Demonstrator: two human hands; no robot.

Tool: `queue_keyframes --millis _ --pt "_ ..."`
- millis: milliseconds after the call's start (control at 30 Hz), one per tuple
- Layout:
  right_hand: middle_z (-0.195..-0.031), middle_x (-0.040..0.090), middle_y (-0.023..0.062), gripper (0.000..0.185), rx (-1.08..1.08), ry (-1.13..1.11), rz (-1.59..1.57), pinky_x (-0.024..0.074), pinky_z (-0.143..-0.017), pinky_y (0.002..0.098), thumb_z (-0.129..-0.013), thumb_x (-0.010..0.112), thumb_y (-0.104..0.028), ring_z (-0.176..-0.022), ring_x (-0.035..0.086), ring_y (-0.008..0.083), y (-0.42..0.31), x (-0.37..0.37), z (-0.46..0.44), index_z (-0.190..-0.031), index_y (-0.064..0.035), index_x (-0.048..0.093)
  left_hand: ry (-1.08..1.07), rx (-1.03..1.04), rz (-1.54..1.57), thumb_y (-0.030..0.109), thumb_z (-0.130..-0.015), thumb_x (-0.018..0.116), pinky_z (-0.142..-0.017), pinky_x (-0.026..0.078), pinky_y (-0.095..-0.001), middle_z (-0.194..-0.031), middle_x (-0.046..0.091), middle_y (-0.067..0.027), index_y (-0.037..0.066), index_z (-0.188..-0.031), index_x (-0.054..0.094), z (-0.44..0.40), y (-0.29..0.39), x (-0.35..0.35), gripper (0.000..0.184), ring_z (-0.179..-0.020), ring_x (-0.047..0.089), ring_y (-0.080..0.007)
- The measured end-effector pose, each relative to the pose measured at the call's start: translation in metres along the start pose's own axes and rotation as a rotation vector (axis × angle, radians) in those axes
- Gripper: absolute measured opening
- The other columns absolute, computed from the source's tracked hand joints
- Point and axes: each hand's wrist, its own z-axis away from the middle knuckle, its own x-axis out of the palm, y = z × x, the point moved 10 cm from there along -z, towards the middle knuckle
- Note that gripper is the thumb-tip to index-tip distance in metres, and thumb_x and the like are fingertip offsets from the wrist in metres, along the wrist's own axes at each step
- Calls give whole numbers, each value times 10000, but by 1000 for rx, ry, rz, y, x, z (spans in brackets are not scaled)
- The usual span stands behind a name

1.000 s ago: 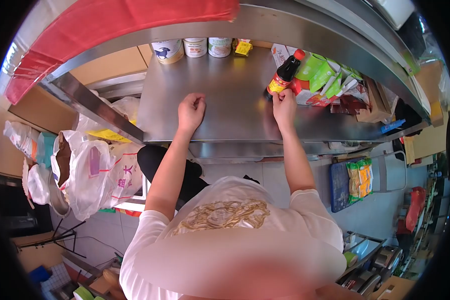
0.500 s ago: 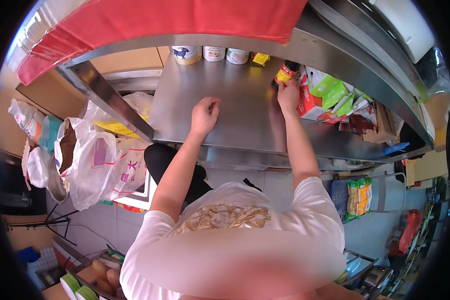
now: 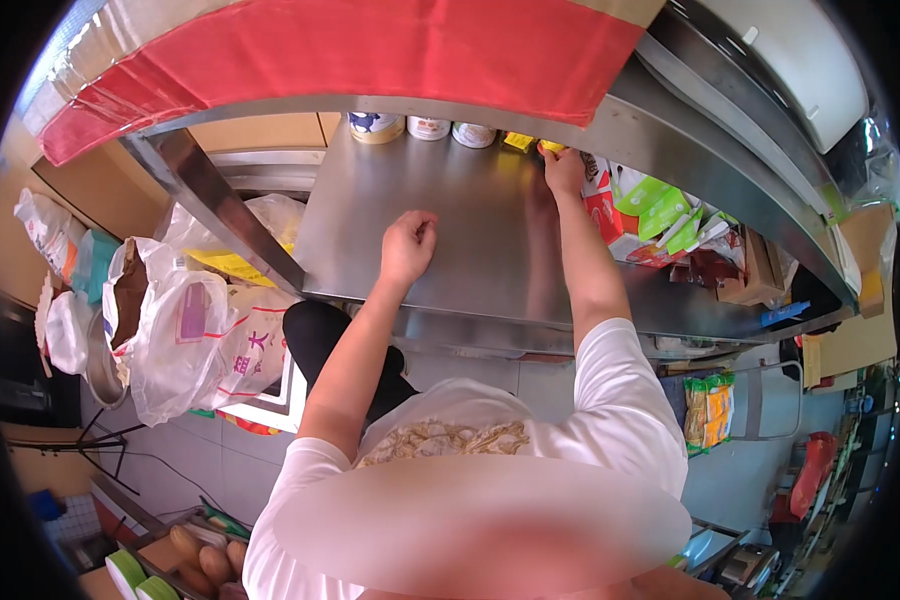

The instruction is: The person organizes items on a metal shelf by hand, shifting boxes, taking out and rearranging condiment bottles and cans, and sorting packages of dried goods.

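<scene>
My right hand (image 3: 566, 172) is wrapped round a dark bottle with a yellow and red label (image 3: 551, 147), at the back of the steel shelf (image 3: 460, 210). Most of the bottle is hidden by the fingers and the shelf rail above. To its left is a small yellow packet (image 3: 518, 141), and further left stand a large can (image 3: 375, 128) and two smaller tubs, one white tub (image 3: 429, 128) and another pale tub (image 3: 474, 134). My left hand (image 3: 410, 245) is loosely closed over the shelf's left part, with nothing visible in it.
A red box (image 3: 610, 222) with green packets (image 3: 662, 212) stands right of my right forearm. A steel rail (image 3: 370, 105) and a red cover (image 3: 370, 65) cross overhead. Plastic bags (image 3: 185, 340) are at the left, beside a steel post (image 3: 215, 210).
My right hand has moved the bottle back and slightly left, close to the yellow packet and partly under the rail. My left hand stays closed in nearly the same place; the view has shifted slightly.
</scene>
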Motion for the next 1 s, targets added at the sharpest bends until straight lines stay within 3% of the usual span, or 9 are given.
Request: queue_keyframes --millis 100,200,267,367,567,667,767,867,1000 --pt "-1127 759 184 419 -56 0 62 563 -889 503 -939 739 -350 -1034 718 415 18 32 -21 -1239 -63 685 -6 -12 -14 98 -965 666 -760 573 -343 -941 732 -134 23 -1032 752 0 0 -1 133 -807 730 -243" --pt "-1312 703 189 460 -61 9 77 521 -998 504 -962 704 -374 -1196 657 414 25 38 -29 -1333 -103 673 0 -11 -14 101 -963 666 -757 574 -348 -940 731 -135 25 -1024 751 -1 1 -1 130 -805 728 -246" --pt "-1421 642 205 480 -93 27 106 475 -1083 507 -989 660 -394 -1317 588 416 29 40 -35 -1369 -102 655 9 1 -12 96 -955 663 -743 569 -354 -935 725 -135 25 -1018 748 -1 1 -1 128 -790 715 -249" --pt "-1560 516 212 532 -35 -117 105 382 -1193 504 -1027 573 -435 -1462 445 416 51 70 -48 -1453 -117 597 21 12 -4 86 -939 656 -718 558 -367 -929 713 -133 25 -1011 743 -3 2 -1 128 -764 691 -256" --pt "-1645 419 198 594 -74 -103 180 328 -1248 491 -1041 509 -438 -1531 363 390 80 107 -66 -1550 -132 502 22 -3 -12 88 -931 657 -731 562 -373 -940 714 -133 30 -1008 743 -3 3 0 129 -782 696 -264" --pt "-1587 496 206 547 -226 94 257 361 -1220 494 -1037 505 -396 -1482 440 393 64 99 -71 -1503 -113 556 21 -5 -3 89 -929 655 -733 561 -376 -939 714 -133 34 -1009 745 -3 2 2 133 -788 696 -270" --pt "-1457 611 225 481 -21 -152 146 419 -1159 504 -1012 538 -346 -1388 537 406 57 94 -74 -1396 -73 635 14 -3 -23 91 -927 654 -733 560 -380 -939 715 -135 37 -1013 748 -3 2 1 138 -791 696 -279" --pt "-1305 681 259 385 -13 -69 42 473 -1080 522 -968 607 -264 -1278 603 440 28 65 -64 -1271 -40 686 15 5 -40 93 -925 655 -732 559 -382 -945 722 -135 39 -1011 751 -3 2 1 140 -793 698 -285" --pt "-1246 679 297 397 -48 62 -30 520 -1005 534 -924 676 -182 -1164 643 484 -19 30 -26 -1283 -16 640 30 9 5 97 -918 663 -739 565 -378 -948 733 -140 36 -1001 754 -3 -7 3 137 -799 708 -284"
